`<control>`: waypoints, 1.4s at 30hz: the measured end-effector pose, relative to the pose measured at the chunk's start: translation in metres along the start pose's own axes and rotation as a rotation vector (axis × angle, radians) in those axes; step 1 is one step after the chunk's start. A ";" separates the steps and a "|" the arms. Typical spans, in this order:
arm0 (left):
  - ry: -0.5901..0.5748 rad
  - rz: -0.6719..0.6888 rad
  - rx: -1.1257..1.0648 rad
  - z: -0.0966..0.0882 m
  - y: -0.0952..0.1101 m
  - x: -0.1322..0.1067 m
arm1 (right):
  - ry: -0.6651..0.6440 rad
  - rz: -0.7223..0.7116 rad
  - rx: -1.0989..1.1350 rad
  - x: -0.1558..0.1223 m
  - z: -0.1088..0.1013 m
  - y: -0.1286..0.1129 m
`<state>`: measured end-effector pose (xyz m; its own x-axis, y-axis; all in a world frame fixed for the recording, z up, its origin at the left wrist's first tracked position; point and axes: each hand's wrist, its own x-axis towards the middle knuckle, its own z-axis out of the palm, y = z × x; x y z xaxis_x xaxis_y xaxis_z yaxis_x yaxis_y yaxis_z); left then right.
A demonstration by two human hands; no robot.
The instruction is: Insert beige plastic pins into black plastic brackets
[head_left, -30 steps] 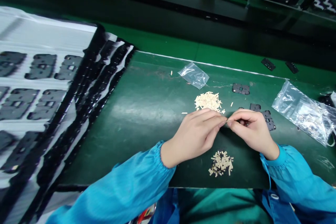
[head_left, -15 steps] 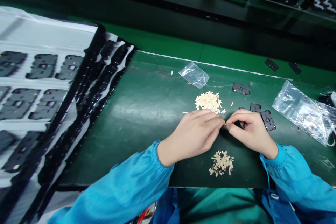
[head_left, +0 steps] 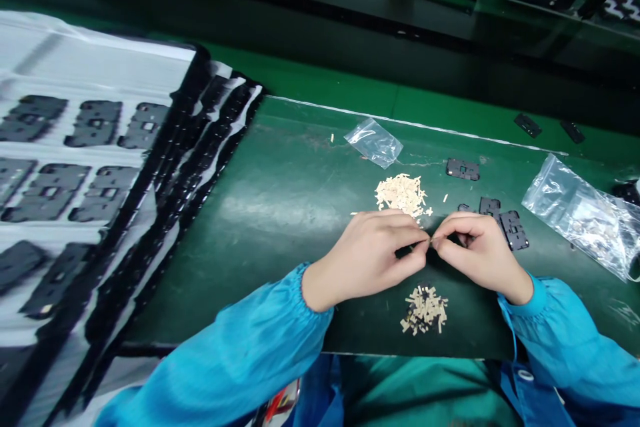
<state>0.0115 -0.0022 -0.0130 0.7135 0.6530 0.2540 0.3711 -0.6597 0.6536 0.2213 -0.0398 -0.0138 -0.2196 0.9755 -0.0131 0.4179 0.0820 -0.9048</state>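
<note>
Worktop (head_left: 280, 233) is dark green. Pile by its near edge (head_left: 425, 310) is cream mixed with black, farther pile (head_left: 400, 192) is all cream, and those sleeves (head_left: 240, 333) are bright blue.

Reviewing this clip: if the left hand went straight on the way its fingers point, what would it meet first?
Most likely the right hand: the left hand points at its fingertips, practically meeting them. Whether something tiny sits between them is too small to tell.
</note>
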 end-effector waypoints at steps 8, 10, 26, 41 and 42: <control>-0.075 -0.021 0.074 0.000 -0.006 -0.001 | -0.045 0.029 -0.030 0.000 -0.002 0.000; -0.041 -0.079 0.169 0.000 -0.010 -0.001 | -0.042 0.051 -0.012 0.000 -0.002 0.000; -0.021 -0.373 -0.624 0.003 -0.002 0.006 | 0.006 0.150 0.145 0.000 0.002 0.006; 0.091 -0.421 -0.520 0.010 -0.005 0.002 | 0.159 -0.310 -0.511 -0.006 0.004 0.004; 0.075 -0.412 -0.517 0.009 -0.004 0.001 | 0.127 -0.315 -0.527 -0.006 0.004 0.004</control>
<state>0.0164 -0.0020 -0.0216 0.5243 0.8498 -0.0534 0.2588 -0.0993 0.9608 0.2206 -0.0464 -0.0196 -0.3097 0.9023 0.2999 0.7362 0.4272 -0.5249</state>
